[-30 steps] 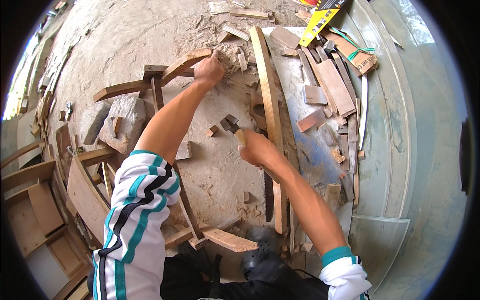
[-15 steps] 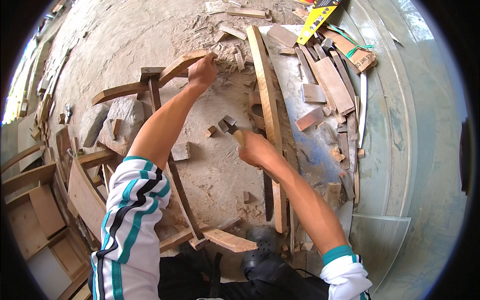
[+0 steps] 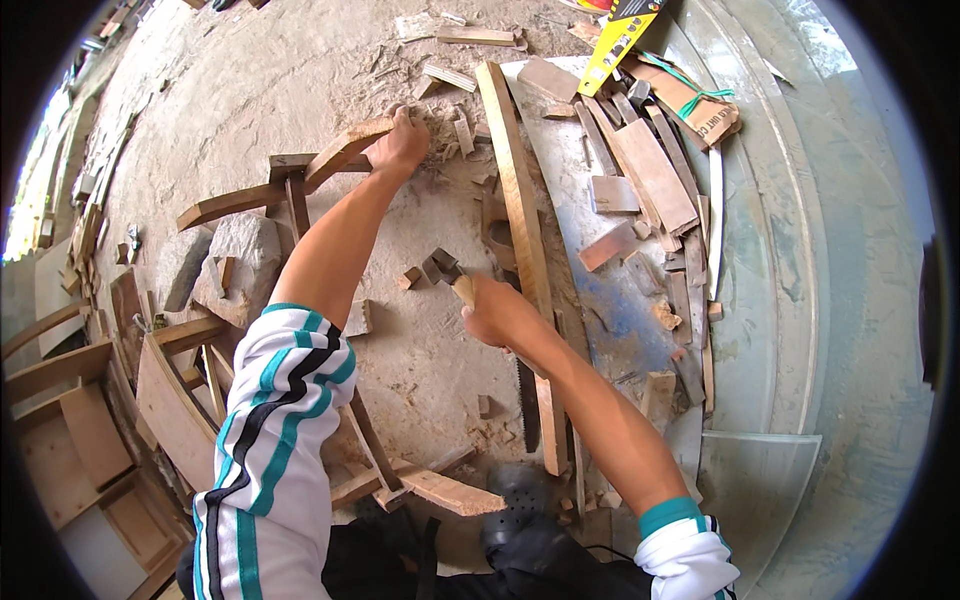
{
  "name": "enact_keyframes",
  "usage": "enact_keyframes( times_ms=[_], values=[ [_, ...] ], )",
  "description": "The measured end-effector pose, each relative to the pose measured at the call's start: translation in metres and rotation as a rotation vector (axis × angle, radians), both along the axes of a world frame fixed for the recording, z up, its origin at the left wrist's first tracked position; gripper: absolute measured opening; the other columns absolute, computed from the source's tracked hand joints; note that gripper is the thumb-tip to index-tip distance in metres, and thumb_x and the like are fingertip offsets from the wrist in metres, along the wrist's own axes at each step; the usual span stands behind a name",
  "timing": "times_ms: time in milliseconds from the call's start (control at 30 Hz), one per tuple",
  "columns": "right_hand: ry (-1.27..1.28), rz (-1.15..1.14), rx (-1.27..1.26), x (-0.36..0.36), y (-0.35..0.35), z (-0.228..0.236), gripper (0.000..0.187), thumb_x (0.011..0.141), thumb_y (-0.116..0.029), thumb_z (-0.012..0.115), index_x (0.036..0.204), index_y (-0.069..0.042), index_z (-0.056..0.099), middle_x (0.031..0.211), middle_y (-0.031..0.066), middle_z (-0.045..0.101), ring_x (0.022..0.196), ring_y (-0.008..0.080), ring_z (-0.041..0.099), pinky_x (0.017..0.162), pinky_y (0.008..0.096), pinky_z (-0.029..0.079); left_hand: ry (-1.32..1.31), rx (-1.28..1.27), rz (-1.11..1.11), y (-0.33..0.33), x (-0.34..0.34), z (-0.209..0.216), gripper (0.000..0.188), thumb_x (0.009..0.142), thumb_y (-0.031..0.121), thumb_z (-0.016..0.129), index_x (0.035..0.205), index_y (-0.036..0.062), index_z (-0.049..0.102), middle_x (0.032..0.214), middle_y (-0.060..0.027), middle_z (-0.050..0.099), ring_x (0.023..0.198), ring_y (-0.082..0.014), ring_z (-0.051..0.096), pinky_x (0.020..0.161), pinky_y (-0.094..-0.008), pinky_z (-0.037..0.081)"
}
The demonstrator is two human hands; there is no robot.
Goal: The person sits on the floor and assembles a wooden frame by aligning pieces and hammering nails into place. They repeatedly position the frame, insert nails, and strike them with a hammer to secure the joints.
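A wooden frame lies across the ground, its long dark bar [image 3: 372,440] joined to a crosspiece at each end. My left hand [image 3: 400,142] is closed round the right end of the far crosspiece [image 3: 345,150]. Its other end slopes down to the left, close to some grey stones [image 3: 240,260]. In my right hand [image 3: 495,312] is a hammer [image 3: 442,267], gripped by its light wooden handle, with the dark metal head pointing up and left. The near crosspiece [image 3: 450,490] rests by my dark shoe [image 3: 520,500]. My left forearm hides part of the long bar.
A long wooden beam [image 3: 520,190] lies right of my right hand, with a handsaw [image 3: 528,405] partly under it. Wood offcuts [image 3: 650,165] and a yellow-and-black saw sleeve [image 3: 622,45] lie at the far right. Glass sheets [image 3: 760,490] are on the right, wooden box frames [image 3: 95,420] on the left.
The far crosspiece and my left hand have shifted slightly left and down in the picture. My right hand and the hammer sit a little lower and further left; both grips are unchanged.
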State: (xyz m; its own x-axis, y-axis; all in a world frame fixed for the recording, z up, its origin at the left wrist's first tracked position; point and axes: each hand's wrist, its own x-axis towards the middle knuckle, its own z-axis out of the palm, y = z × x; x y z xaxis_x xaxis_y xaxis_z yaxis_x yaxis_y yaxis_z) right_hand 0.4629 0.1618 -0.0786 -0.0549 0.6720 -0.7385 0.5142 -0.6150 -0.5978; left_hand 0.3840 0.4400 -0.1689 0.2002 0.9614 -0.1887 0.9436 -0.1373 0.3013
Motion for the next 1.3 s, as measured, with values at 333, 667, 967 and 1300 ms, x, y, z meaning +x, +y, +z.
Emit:
enact_keyframes(
  times_ms=[333, 667, 967, 1300],
  values=[
    [-0.001, 0.011, 0.024, -0.006, 0.003, -0.006, 0.037, 0.082, -0.005, 0.057, 0.115, 0.010, 0.057, 0.101, 0.0321, 0.068, 0.097, 0.0454, 0.068, 0.081, 0.0491, 0.053, -0.091, 0.384, 0.012, 0.041, -0.017, -0.038, 0.037, 0.095, 0.027, 0.047, 0.127, 0.0145, 0.060, 0.124, -0.0116, 0.056, 0.118, -0.0341, 0.049, 0.103, -0.0495, 0.038],
    [-0.027, 0.022, 0.029, -0.011, -0.001, -0.008, 0.037, 0.091, -0.017, 0.062, 0.118, 0.008, 0.055, 0.105, 0.0328, 0.067, 0.100, 0.0470, 0.066, 0.086, 0.0514, 0.052, -0.046, 0.405, -0.128, 0.046, -0.033, -0.008, 0.025, 0.097, 0.016, 0.044, 0.106, 0.0148, 0.066, 0.115, -0.0123, 0.058, 0.114, -0.0308, 0.058, 0.096, -0.0487, 0.047],
    [-0.026, 0.011, 0.038, -0.013, -0.003, -0.007, 0.037, 0.092, -0.018, 0.062, 0.119, 0.007, 0.054, 0.106, 0.0321, 0.066, 0.101, 0.0479, 0.065, 0.087, 0.0522, 0.051, 0.116, 0.466, 0.006, 0.058, -0.022, -0.021, 0.022, 0.098, 0.015, 0.047, 0.115, 0.0087, 0.060, 0.118, -0.0133, 0.059, 0.116, -0.0318, 0.057, 0.094, -0.0470, 0.049],
    [-0.037, 0.015, 0.161, -0.015, -0.010, -0.021, 0.034, 0.091, -0.018, 0.062, 0.116, 0.005, 0.056, 0.102, 0.0314, 0.067, 0.099, 0.0477, 0.066, 0.085, 0.0539, 0.051, -0.082, 0.369, -0.128, 0.066, -0.027, -0.048, 0.029, 0.099, 0.021, 0.044, 0.119, 0.0176, 0.065, 0.121, -0.0102, 0.060, 0.118, -0.0322, 0.058, 0.096, -0.0440, 0.048]
  ],
)
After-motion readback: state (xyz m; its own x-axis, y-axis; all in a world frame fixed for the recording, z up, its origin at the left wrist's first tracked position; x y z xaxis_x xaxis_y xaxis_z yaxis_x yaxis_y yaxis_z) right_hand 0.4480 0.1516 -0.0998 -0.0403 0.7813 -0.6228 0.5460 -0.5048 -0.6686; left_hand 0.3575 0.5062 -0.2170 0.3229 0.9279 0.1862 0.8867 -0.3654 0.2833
